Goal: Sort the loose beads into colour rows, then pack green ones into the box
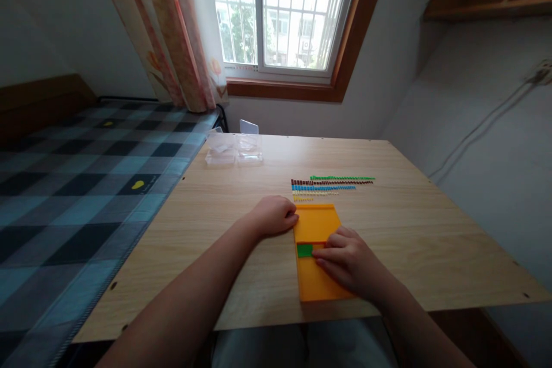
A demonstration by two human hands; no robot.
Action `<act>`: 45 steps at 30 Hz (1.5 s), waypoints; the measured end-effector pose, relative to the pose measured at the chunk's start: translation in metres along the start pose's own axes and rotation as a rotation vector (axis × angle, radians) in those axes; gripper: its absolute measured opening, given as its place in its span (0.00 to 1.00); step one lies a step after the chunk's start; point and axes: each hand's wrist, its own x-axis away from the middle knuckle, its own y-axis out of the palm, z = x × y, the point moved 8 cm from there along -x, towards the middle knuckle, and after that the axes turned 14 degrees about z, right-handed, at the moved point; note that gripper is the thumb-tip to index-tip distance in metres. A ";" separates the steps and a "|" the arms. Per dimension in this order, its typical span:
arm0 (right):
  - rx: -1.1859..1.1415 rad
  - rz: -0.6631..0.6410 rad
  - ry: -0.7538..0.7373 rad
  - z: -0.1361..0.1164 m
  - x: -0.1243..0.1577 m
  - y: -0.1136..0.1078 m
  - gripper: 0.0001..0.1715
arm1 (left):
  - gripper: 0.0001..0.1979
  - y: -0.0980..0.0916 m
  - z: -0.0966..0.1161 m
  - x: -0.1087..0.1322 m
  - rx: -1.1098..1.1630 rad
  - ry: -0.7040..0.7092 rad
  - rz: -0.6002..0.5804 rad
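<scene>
An orange tray (pixel 317 224) lies on the wooden table, with a raised ridge across its middle. Just below that ridge, at the left side, sits a green piece (pixel 305 250). My left hand (pixel 275 215) rests at the tray's upper left edge, its fingers curled; whether they pinch the edge is not clear. Over the tray's right side is my right hand (pixel 345 256), fingers pressed together at the right end of the green strip; what lies under the fingertips is hidden. Beyond the tray are rows of small green, brown, blue (pixel 319 188), whitish and yellow pieces.
Clear plastic boxes (pixel 250 152) with raised lids stand at the table's back left. The wooden table (pixel 409 230) meets a bed (pixel 107 167) with a checked cover on the left. A window and curtain are behind it.
</scene>
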 end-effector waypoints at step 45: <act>0.191 0.111 0.084 0.082 -0.107 -0.047 0.11 | 0.14 -0.004 0.001 0.000 0.023 -0.012 0.004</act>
